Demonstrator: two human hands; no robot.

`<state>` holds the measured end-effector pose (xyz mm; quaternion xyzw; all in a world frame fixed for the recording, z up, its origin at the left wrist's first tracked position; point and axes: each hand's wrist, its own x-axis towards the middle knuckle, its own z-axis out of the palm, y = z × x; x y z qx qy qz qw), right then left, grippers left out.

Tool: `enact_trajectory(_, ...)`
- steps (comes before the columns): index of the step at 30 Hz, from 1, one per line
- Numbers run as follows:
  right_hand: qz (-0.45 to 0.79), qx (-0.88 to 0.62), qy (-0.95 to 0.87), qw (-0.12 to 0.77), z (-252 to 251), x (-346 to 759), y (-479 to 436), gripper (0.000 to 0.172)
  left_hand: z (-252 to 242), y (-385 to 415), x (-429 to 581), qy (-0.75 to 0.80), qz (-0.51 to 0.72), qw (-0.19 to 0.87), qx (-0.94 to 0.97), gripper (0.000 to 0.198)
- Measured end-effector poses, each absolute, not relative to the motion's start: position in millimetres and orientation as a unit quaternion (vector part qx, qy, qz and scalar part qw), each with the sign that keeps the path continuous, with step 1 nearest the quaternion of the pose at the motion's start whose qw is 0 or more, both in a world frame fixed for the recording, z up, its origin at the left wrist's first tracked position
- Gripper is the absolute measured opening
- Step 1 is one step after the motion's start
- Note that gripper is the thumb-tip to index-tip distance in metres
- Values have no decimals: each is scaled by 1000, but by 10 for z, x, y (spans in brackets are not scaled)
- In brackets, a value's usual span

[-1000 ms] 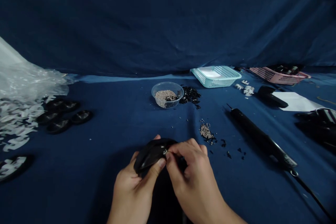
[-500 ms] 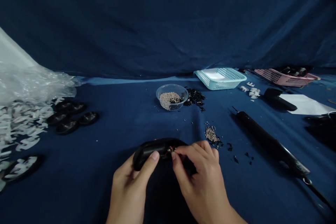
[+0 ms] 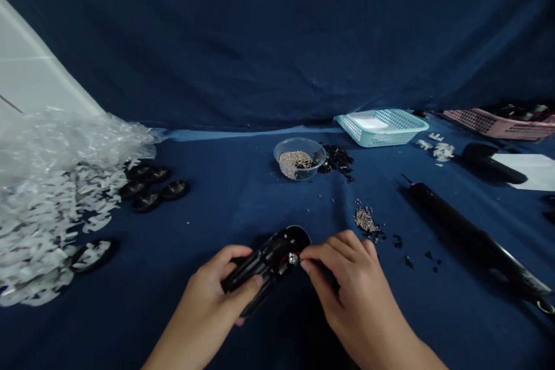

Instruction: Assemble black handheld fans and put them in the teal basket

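My left hand (image 3: 221,295) is wrapped round a black plastic housing (image 3: 271,257), its thumb across the ribbed body. The housing is held tilted, its rounded end up and to the right and its hollow inside facing me. Near that end sits a small silver metal part (image 3: 293,258) with a red wire beside it. The thumb and forefinger of my right hand (image 3: 347,272) pinch at the right edge of this metal part. How much of it lies between the fingertips is hidden.
A clear bowl (image 3: 299,170) of small screws stands ahead, beside black bits (image 3: 339,161). Loose screws (image 3: 365,219) and an electric screwdriver (image 3: 472,234) lie right. White plastic pieces (image 3: 47,214) and black cups (image 3: 176,189) lie left. Blue (image 3: 390,137) and pink baskets (image 3: 511,128) stand behind.
The housing has turned from lying nearly crosswise to a slant, showing more of its inside. My right hand keeps its pinch at the metal part. The whole view has shifted left.
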<state>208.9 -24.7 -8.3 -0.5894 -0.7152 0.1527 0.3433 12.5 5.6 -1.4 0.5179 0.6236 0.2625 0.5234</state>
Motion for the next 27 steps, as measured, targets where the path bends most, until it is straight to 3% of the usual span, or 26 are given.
enact_trajectory(7,123,-589,-739,303,-25,2005,-259,16,-137,-106,242,579,256,613,473,12)
enact_trajectory(13,107,-579,-739,326,-19,2009,-251,13,-340,-74,323,515,312,686,410,23)
enact_trajectory(20,90,-558,-726,392,-70,1962,-221,16,-305,-69,352,456,333,734,377,21)
enact_trajectory(27,32,-544,-752,372,-119,1967,-179,16,-325,-80,350,420,330,755,379,25)
